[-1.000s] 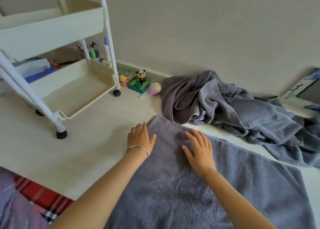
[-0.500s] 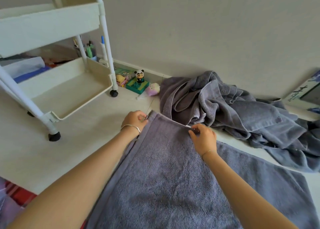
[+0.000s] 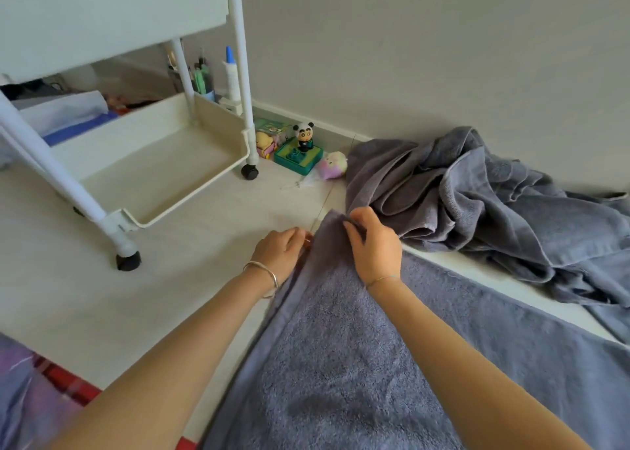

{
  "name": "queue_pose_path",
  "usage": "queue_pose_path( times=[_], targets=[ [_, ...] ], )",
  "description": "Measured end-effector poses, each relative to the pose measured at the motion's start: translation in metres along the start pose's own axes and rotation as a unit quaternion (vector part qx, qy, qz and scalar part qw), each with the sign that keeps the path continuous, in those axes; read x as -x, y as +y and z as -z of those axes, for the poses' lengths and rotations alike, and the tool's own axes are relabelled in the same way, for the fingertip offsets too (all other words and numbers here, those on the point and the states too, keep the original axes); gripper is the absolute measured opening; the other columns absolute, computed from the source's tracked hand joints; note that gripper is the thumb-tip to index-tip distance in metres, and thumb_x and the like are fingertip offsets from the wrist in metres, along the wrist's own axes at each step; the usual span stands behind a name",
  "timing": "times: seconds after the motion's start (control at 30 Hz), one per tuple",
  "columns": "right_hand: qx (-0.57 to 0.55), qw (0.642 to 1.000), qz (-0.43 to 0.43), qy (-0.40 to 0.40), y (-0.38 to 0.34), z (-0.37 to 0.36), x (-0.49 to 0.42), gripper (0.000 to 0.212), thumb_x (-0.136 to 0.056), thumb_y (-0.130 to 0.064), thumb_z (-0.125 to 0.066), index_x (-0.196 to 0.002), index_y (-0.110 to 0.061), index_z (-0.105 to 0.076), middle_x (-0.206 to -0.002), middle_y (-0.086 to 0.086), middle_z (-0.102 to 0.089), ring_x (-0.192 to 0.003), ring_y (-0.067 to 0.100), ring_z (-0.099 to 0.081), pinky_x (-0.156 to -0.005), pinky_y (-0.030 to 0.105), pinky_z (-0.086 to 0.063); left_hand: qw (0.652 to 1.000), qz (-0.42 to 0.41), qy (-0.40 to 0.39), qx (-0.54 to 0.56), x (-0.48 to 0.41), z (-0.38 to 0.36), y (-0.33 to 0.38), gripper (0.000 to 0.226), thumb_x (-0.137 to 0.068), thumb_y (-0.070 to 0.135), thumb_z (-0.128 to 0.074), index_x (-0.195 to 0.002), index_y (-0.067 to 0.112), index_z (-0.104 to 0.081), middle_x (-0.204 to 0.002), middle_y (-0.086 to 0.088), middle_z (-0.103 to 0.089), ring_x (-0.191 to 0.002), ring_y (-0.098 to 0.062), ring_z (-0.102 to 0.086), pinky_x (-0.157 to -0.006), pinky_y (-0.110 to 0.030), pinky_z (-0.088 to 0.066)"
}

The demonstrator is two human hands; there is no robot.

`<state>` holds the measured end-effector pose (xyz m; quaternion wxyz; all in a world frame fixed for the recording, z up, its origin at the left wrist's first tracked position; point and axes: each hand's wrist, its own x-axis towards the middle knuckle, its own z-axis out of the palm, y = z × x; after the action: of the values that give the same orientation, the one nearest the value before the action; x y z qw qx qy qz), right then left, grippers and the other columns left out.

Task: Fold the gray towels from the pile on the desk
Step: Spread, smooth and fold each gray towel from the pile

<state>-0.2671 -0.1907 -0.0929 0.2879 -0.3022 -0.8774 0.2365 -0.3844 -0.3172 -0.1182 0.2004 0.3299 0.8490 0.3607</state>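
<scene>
Both hands, left (image 3: 278,250) and right (image 3: 373,245), are pinching the towel's (image 3: 341,364) far edge at frame centre, with the pile (image 3: 477,204) lying at right

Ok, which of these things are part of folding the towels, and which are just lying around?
Part of the job: the spread gray towel, its far edge pinched by the left hand and right hand; the pile of gray towels behind it.
Just lying about: the white rolling cart, panda figurine, pink toy, blue-capped bottle.
</scene>
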Motion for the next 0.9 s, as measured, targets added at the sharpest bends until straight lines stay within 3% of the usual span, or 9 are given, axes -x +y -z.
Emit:
queue_pose_path(
  times=[0.07,0.1,0.2,0.3,0.4,0.53,0.67,0.77,0.9],
  targets=[
    [-0.05,0.995,0.04,0.077,-0.016,-0.002,-0.002,0.014,-0.094,-0.023,-0.055,-0.097,-0.009,-0.058,-0.08,0.005,-0.069,-0.07,0.027,-0.062,-0.056,0.035,-0.045,0.998,0.053,-0.013,0.01,0.002,0.004,0.001,0.062,-0.094,0.058,-0.016,-0.093,0.024,-0.069,-0.095,-0.015,-0.069,-0.09,-0.034,-0.062,-0.085,-0.04,-0.049],
    [-0.053,0.996,0.04,0.065,-0.019,-0.006,-0.005,0.014,-0.095,-0.022,-0.054,-0.097,-0.009,-0.056,-0.082,0.006,-0.069,-0.072,0.028,-0.062,-0.057,0.035,-0.045,0.997,0.076,-0.016,0.019,0.003,0.006,0.001,0.071,-0.092,0.063,-0.011,-0.084,0.021,-0.067,-0.092,-0.019,-0.068,-0.088,-0.035,-0.062,-0.082,-0.039,-0.048],
    [0.044,0.993,-0.022,-0.106,-0.007,-0.033,-0.003,0.015,-0.096,-0.024,-0.048,-0.1,-0.01,-0.051,-0.095,0.009,-0.065,-0.084,0.034,-0.06,-0.062,0.036,-0.042,0.992,0.096,-0.043,0.075,0.008,0.008,-0.001,0.089,-0.069,0.084,0.0,-0.079,0.028,-0.069,-0.099,-0.009,-0.07,-0.096,-0.029,-0.062,-0.088,-0.039,-0.047],
    [0.028,0.994,-0.042,-0.1,0.0,-0.044,0.001,0.012,-0.094,-0.021,-0.05,-0.098,-0.01,-0.052,-0.1,0.007,-0.063,-0.085,0.031,-0.058,-0.064,0.036,-0.041,0.994,0.066,-0.049,0.079,0.011,0.007,-0.008,0.066,-0.073,0.079,-0.021,-0.082,0.034,-0.068,-0.092,0.001,-0.07,-0.099,-0.026,-0.062,-0.089,-0.032,-0.046],
    [0.04,0.994,-0.05,-0.084,-0.001,-0.043,-0.003,0.011,-0.093,-0.019,-0.051,-0.099,-0.01,-0.052,-0.099,0.007,-0.064,-0.086,0.033,-0.057,-0.061,0.033,-0.035,0.998,0.003,-0.041,-0.049,0.015,0.004,-0.011,0.02,-0.083,0.044,-0.062,-0.088,0.025,-0.064,-0.08,-0.001,-0.062,-0.095,-0.03,-0.057,-0.076,-0.03,-0.044],
    [0.08,0.992,-0.041,-0.091,0.004,-0.038,-0.005,0.01,-0.09,-0.015,-0.054,-0.098,-0.01,-0.049,-0.095,0.006,-0.063,-0.085,0.032,-0.057,-0.06,0.031,-0.031,0.991,-0.032,-0.009,-0.128,0.024,0.005,-0.009,0.017,-0.084,0.031,-0.065,-0.095,0.019,-0.064,-0.106,-0.003,-0.061,-0.105,-0.025,-0.048,-0.088,-0.034,-0.041],
    [0.083,0.99,-0.048,-0.103,0.008,-0.036,-0.004,0.022,-0.089,-0.023,-0.06,-0.105,-0.009,-0.053,-0.104,0.007,-0.061,-0.1,0.028,-0.053,-0.075,0.037,-0.042,0.992,0.012,0.029,-0.119,0.034,0.001,-0.006,0.011,-0.088,0.03,-0.06,-0.09,0.019,-0.062,-0.101,-0.003,-0.064,-0.101,-0.023,-0.056,-0.084,-0.037,-0.047],
    [0.153,0.978,-0.071,-0.124,0.009,-0.036,-0.008,0.031,-0.091,-0.032,-0.057,-0.114,-0.011,-0.054,-0.119,0.011,-0.053,-0.114,0.03,-0.045,-0.092,0.038,-0.033,0.994,0.018,0.018,-0.105,0.038,0.0,-0.002,0.009,-0.087,0.028,-0.062,-0.091,0.02,-0.061,-0.097,-0.001,-0.068,-0.096,-0.023,-0.06,-0.082,-0.036,-0.049],
    [0.191,0.954,-0.113,-0.203,0.008,-0.034,-0.014,0.031,-0.094,-0.035,-0.051,-0.117,-0.014,-0.053,-0.124,0.013,-0.054,-0.119,0.033,-0.043,-0.096,0.038,-0.03,0.996,0.021,0.014,-0.09,0.044,0.0,-0.002,0.01,-0.085,0.027,-0.064,-0.092,0.019,-0.063,-0.095,0.0,-0.07,-0.094,-0.023,-0.063,-0.082,-0.035,-0.05]
  ],
)
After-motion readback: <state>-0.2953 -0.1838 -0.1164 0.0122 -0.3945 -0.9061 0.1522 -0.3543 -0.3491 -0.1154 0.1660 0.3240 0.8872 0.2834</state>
